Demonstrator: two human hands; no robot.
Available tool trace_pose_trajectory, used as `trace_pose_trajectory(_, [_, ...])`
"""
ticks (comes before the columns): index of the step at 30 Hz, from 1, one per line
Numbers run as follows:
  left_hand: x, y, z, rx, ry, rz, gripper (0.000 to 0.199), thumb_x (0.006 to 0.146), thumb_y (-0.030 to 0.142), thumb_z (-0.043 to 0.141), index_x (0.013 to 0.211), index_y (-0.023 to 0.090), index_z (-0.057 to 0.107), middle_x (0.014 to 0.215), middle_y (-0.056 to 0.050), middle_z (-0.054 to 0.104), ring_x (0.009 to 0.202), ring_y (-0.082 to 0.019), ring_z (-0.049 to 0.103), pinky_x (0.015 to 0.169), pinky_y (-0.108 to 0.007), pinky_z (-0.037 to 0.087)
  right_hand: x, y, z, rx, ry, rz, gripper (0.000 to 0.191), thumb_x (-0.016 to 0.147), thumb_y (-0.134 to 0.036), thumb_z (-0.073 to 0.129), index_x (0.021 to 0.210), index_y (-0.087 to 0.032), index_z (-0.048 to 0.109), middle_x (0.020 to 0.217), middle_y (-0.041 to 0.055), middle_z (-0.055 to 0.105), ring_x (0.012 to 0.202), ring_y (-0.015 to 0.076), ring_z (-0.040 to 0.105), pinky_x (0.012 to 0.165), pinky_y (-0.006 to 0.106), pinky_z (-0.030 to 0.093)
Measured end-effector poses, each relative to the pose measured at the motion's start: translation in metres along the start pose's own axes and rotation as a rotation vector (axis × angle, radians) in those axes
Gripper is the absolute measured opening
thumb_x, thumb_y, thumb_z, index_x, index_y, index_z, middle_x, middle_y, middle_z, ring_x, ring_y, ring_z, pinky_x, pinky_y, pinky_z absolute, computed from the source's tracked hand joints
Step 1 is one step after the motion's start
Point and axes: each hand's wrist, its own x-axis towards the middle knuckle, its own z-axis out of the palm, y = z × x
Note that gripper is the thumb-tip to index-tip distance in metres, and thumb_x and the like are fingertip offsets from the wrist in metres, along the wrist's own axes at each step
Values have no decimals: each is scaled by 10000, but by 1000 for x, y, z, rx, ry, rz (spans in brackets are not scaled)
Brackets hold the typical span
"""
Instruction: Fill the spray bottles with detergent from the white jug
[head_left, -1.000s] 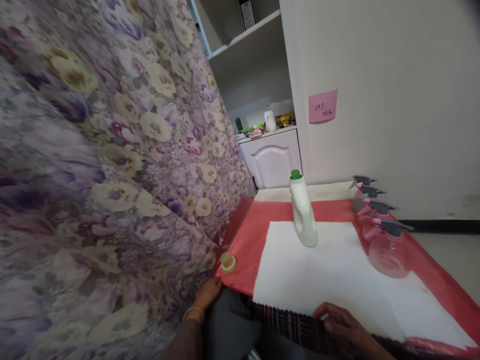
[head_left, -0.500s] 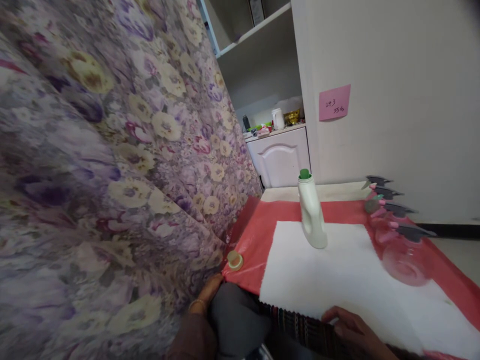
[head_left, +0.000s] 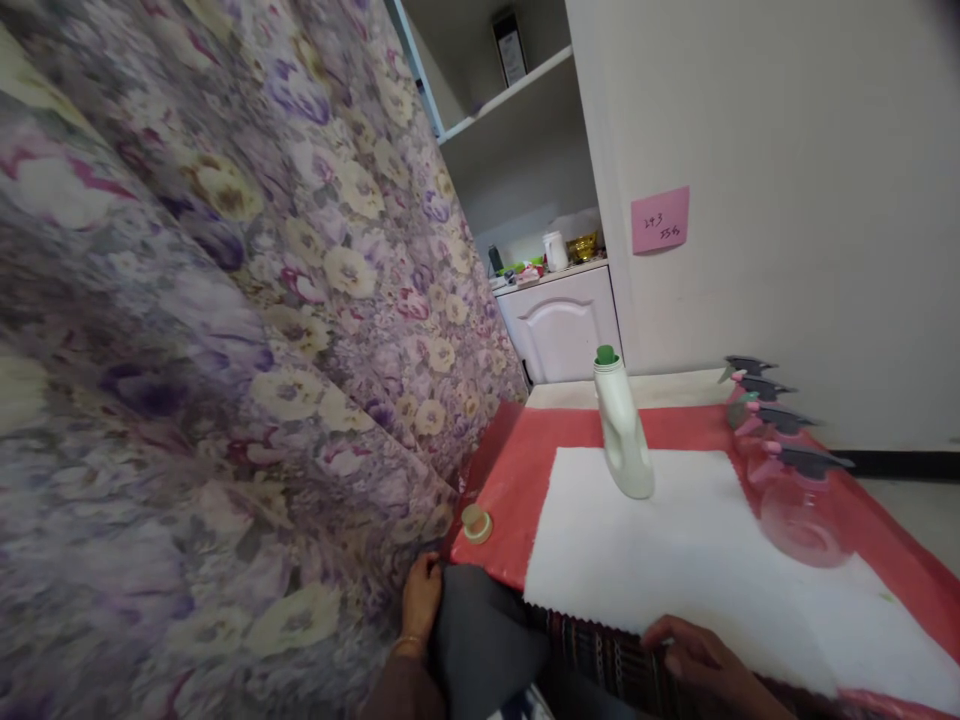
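My left hand (head_left: 422, 598) is beside my knee at the table's left corner, near the floral curtain; its fingers are partly hidden and what they touch is unclear. My right hand (head_left: 694, 655) rests at the front edge of the white cloth (head_left: 637, 560), fingers apart, holding nothing. A pale green bottle (head_left: 626, 435) with a green spout stands upright towards the back of the cloth. On the red table cover (head_left: 506, 490), left of the cloth, lies a round cream cap (head_left: 476, 524).
Several spray bottles with pink and grey heads (head_left: 806, 510) line the table's right side. The floral curtain (head_left: 300, 400) hangs on the left. Behind the table are a cabinet (head_left: 562, 325) and a wall with a pink note (head_left: 660, 221).
The view has shifted slightly. My left hand has moved up a little beside my knee, and its fingers are more bent. My right hand stays about where it was.
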Motion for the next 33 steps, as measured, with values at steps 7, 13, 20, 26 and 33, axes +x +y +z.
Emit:
trace_pose_trajectory(7, [-28, 9, 1, 39, 6, 120, 415, 935, 272, 296, 1146, 146, 629, 1200, -97, 689, 1121, -177, 640, 991, -284, 463, 3, 20, -4, 12, 29, -15, 558, 630, -690, 679, 900, -206, 624, 579, -45, 483, 550, 133, 461, 586, 266, 386])
trace_pose_trajectory(13, [-50, 25, 7, 181, 46, 186, 455, 909, 287, 354, 1257, 110, 588, 1366, -147, 567, 1293, -234, 500, 1099, -364, 360, 5, 30, -5, -4, 77, -40, 535, 628, -680, 675, 876, -208, 629, 605, -35, 495, 553, 131, 447, 599, 266, 384])
trace_pose_trajectory(20, [-83, 53, 16, 404, 28, 233, 477, 887, 333, 470, 1340, 202, 540, 1469, -101, 469, 1387, -283, 353, 1125, -481, 247, 11, 42, -12, -70, 60, -39, 583, 594, -722, 646, 875, -211, 624, 559, -60, 393, 516, 110, 352, 551, 241, 327])
trace_pose_trajectory(26, [-88, 76, 3, 533, -117, 168, 517, 855, 238, 483, 1371, 213, 504, 1522, -95, 392, 1427, -293, 275, 1127, -493, 219, 12, 41, -14, -231, 88, -59, 539, 661, -689, 585, 881, -199, 628, 610, -46, 424, 559, 122, 357, 566, 241, 303])
trace_pose_trajectory(33, [-125, 134, -15, 6, -502, 443, 383, 835, 227, 510, 1204, 194, 610, 1243, -77, 643, 1141, -207, 570, 993, -306, 391, 1, 38, 3, -525, 126, -29, 322, 835, -463, 447, 871, -220, 655, 590, -23, 483, 598, 166, 476, 631, 286, 413])
